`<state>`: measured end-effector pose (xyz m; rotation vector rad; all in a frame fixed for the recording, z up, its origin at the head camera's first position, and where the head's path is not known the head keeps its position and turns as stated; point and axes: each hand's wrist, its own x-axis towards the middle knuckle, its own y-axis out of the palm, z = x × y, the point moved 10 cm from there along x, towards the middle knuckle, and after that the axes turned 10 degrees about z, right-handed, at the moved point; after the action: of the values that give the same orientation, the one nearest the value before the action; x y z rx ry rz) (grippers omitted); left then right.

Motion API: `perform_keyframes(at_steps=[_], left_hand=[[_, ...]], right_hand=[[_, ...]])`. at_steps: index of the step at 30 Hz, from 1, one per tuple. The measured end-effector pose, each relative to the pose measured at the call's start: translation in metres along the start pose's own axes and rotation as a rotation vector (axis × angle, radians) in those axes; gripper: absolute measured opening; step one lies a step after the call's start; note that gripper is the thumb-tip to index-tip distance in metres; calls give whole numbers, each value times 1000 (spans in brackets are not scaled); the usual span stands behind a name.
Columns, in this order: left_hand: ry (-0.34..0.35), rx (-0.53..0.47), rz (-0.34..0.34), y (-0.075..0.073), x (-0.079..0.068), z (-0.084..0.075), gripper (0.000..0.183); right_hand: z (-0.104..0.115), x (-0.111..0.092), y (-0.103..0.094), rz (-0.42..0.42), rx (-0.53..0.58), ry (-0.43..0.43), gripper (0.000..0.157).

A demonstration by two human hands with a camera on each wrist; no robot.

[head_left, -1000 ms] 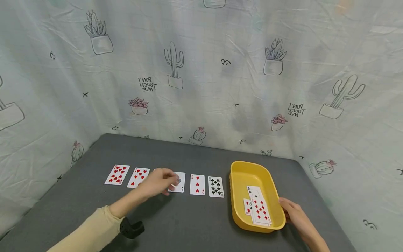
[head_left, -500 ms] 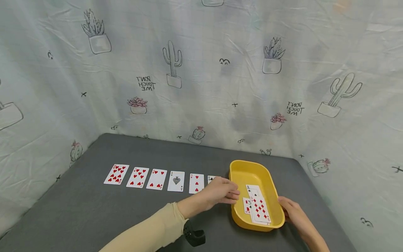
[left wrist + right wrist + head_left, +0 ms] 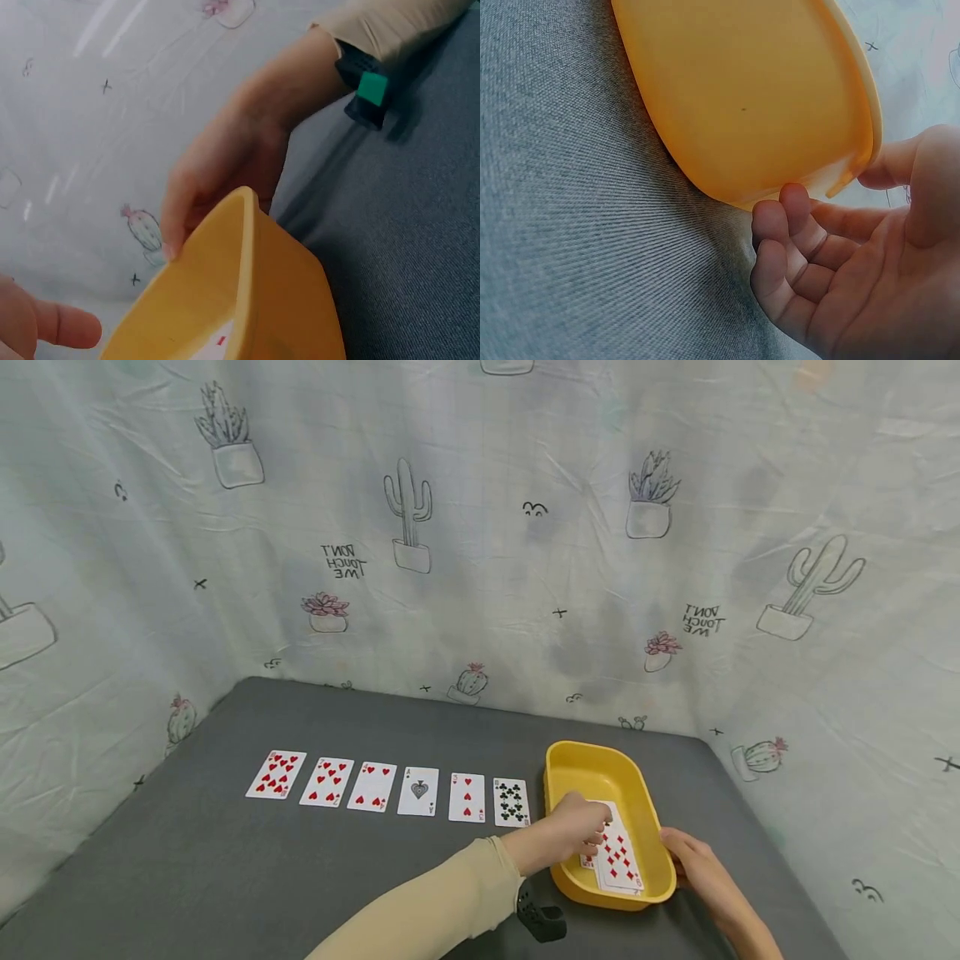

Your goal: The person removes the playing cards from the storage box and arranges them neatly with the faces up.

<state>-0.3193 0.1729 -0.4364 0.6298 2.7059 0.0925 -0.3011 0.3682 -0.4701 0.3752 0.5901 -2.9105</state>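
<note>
My left hand point(image 3: 577, 822) reaches down into a yellow plastic tray point(image 3: 558, 777), over several playing cards. In the left wrist view its thumb point(image 3: 71, 326) stands out straight, above the tray's inside; the other fingers are mostly out of frame. A diamonds card point(image 3: 618, 860) lies face up in the tray, partly covering other cards; the hand hides some of them. My right hand point(image 3: 701, 868) grips the tray's right side. In the right wrist view, that hand point(image 3: 885, 277) has its thumb at the rim and its fingers against the outer wall.
Several face-up playing cards form a row left of the tray, among them an ace of spades point(image 3: 417, 791), a three of hearts point(image 3: 467, 797) and a clubs card point(image 3: 512, 802). The dark grey table point(image 3: 300, 877) ends at a cactus-print curtain point(image 3: 480, 527).
My left hand has moved right from above the row of cards, past the tray's left rim, into the tray. The cards in the row stay put. My right hand keeps its grip on the tray.
</note>
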Motion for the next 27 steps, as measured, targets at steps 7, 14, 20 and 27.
perform_keyframes(at_steps=[7,14,20,27], left_hand=[[-50,35,-94,-7,6,8,41],[-64,-30,-39,2,13,21,42],[-80,-117,-3,9,17,29,44],[-80,-83,-44,8,12,27,33]], right_hand=[[3,0,2,1,15,-1,56],[2,1,2,-5,5,1,54],[3,0,2,-9,-11,-3,54],[0,-1,0,-13,-12,22,57]])
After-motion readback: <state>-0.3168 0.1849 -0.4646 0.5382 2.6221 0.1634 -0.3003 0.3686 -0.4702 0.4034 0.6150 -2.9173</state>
